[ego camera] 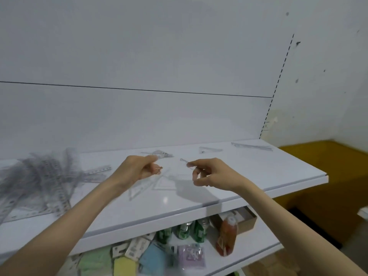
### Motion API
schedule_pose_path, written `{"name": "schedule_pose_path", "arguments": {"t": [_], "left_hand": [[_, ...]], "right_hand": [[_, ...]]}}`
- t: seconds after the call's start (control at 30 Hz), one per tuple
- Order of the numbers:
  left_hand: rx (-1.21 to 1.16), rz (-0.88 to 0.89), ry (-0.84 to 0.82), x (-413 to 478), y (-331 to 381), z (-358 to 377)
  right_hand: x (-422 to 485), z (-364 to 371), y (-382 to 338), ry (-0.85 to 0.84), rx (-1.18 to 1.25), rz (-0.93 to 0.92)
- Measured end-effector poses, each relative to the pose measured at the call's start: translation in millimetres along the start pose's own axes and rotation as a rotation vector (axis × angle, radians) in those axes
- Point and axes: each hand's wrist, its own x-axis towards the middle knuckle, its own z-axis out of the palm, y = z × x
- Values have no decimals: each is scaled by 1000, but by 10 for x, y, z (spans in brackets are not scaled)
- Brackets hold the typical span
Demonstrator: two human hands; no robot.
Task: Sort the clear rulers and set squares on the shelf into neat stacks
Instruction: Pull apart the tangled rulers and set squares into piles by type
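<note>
A jumbled heap of clear rulers [39,182] lies on the left of the white shelf [249,176]. Clear set squares [159,184] lie on the shelf under my hands. My left hand [137,168] hovers above them with curled fingers, and a clear piece seems to sit at its fingertips, blurred. My right hand [207,173] pinches a small clear ruler piece [186,162] between thumb and forefinger. A set square [159,154] lies just behind my left hand, another set square [209,150] farther right, and a stack of clear rulers [253,146] at the far right.
White back panel rises behind the shelf. A lower shelf [258,244] holds green cans [191,231], an orange bottle [227,236], a cardboard box [247,218] and coloured packets [123,259]. A yellow-brown cabinet [328,176] stands to the right.
</note>
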Motion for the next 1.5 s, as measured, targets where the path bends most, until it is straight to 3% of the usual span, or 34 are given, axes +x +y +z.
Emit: {"name": "schedule_pose_path", "arguments": {"t": [0.07, 0.3, 0.4, 0.6, 0.77, 1.03, 1.27, 1.37, 1.43, 1.5], "left_hand": [[130, 27, 53, 47, -7, 154], [84, -23, 75, 312, 0, 535], [169, -59, 61, 521, 15, 623], [393, -87, -22, 1002, -6, 738], [443, -130, -69, 1230, -109, 801], [434, -12, 4, 1378, -181, 833], [520, 17, 40, 1460, -219, 930], [537, 22, 19, 1457, -246, 990], [546, 20, 16, 1450, -259, 1033], [546, 24, 24, 1432, -259, 1083]], "right_hand": [[4, -129, 186, -26, -6, 1], [160, -522, 766, 30, -17, 21], [350, -673, 1007, 49, -9, 39], [876, -882, 1499, 181, -233, 58], [1366, -1064, 1773, 261, -261, 112], [1943, -1068, 1924, 175, -314, 60], [1914, -1109, 1975, 123, -345, 47], [1830, -1111, 1942, 140, -438, -49], [1693, -1068, 1780, 183, -354, -120], [1488, -962, 1538, 163, -108, -132]]}}
